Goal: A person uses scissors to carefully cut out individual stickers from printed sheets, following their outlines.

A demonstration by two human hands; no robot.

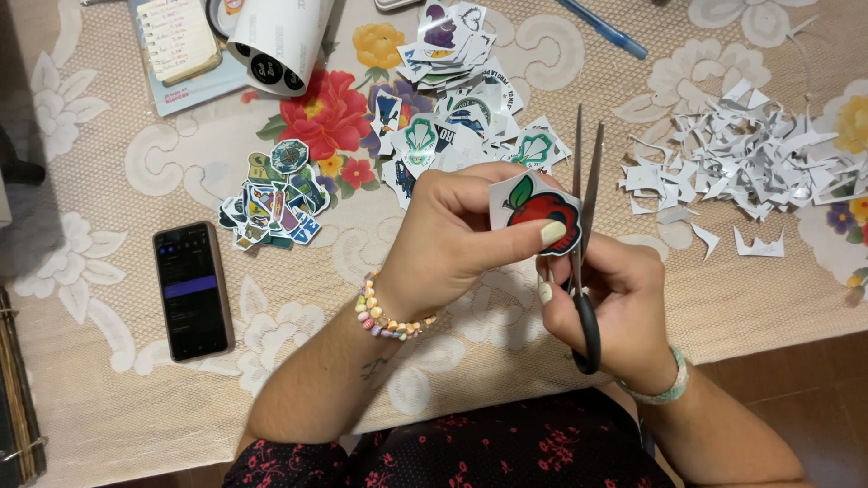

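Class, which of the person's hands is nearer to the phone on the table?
Left. The left hand, pinching an apple sticker, is closer to the phone; the right hand, holding scissors, is farther away.

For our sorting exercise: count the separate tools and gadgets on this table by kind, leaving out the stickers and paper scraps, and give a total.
Scissors, in the right hand: 1
Phone: 1
Blue pen: 1
Roll of sticker sheet: 1
Notepad: 1
Total: 5
The left hand holds an apple sticker.
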